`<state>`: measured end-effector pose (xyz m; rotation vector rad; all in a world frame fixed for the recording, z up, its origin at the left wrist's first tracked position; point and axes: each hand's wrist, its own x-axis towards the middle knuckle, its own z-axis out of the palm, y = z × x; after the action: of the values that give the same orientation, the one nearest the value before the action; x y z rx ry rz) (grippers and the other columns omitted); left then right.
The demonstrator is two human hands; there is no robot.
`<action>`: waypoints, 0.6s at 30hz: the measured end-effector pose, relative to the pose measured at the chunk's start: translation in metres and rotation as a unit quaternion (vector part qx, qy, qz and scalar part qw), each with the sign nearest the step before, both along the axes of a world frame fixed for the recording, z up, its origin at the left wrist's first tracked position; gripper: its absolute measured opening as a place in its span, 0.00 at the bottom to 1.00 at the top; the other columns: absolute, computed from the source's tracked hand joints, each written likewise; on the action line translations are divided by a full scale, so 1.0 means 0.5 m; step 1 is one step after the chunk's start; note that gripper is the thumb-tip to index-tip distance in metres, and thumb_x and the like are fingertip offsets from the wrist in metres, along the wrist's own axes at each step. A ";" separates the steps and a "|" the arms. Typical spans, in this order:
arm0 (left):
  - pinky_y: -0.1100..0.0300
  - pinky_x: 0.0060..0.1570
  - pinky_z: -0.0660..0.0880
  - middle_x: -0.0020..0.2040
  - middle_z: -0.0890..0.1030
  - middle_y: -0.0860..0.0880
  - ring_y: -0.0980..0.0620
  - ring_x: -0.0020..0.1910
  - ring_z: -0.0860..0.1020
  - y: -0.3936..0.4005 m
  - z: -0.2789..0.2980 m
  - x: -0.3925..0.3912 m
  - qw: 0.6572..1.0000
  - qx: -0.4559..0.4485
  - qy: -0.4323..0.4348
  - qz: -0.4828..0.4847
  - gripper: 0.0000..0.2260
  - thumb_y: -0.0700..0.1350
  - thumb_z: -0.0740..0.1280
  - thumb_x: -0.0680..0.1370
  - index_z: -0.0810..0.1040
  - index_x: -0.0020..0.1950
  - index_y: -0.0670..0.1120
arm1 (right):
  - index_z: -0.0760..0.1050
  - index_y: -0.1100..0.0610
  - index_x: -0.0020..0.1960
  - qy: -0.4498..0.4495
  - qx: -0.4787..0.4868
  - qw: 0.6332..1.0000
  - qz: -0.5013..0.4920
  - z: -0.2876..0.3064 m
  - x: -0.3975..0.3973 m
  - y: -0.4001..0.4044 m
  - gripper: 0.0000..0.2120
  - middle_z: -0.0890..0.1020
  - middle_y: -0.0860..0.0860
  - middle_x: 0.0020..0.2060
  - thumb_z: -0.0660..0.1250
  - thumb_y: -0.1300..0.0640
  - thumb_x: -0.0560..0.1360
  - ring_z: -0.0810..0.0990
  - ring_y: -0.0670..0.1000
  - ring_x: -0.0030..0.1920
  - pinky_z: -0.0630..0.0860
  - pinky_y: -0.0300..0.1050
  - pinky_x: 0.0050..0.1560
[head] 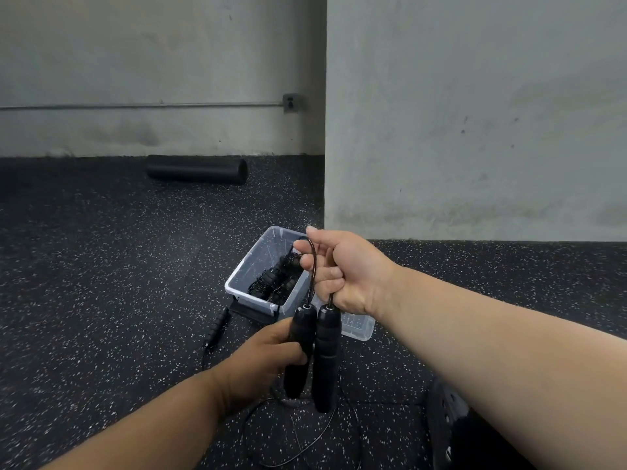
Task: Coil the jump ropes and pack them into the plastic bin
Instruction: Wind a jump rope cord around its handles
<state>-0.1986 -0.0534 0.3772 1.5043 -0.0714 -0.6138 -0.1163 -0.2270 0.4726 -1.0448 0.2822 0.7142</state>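
Note:
My left hand (268, 361) grips one of two black jump rope handles (324, 361) that hang side by side in front of me. My right hand (339, 269) holds the thin black cord (314, 266) just above the handles, the cord looping over its fingers. The rest of this cord trails in loose loops on the floor (288, 435) below. Beyond my hands a clear plastic bin (251, 266) stands on the floor with several coiled black jump ropes (276, 279) inside. Another jump rope handle (217, 329) lies on the floor left of the bin.
A clear lid (358, 325) lies by the bin's near right side, a dark flat piece (249, 312) under its front. A black foam roller (196, 169) rests against the far wall. A grey wall corner (441, 130) juts out on the right. A dark object (451, 422) sits at lower right.

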 end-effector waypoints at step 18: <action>0.54 0.44 0.77 0.45 0.82 0.44 0.48 0.42 0.80 -0.042 0.037 -0.028 0.999 -0.040 0.000 0.009 0.18 0.51 0.77 0.75 0.78 0.58 0.41 | 0.82 0.60 0.46 -0.023 0.021 0.992 -0.125 0.010 0.006 -0.001 0.18 0.78 0.51 0.30 0.63 0.48 0.84 0.60 0.42 0.20 0.54 0.34 0.20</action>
<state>-0.2124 -0.0743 0.3956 1.4258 -0.0812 -0.5902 -0.1133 -0.2274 0.4775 -0.9635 0.3499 0.4671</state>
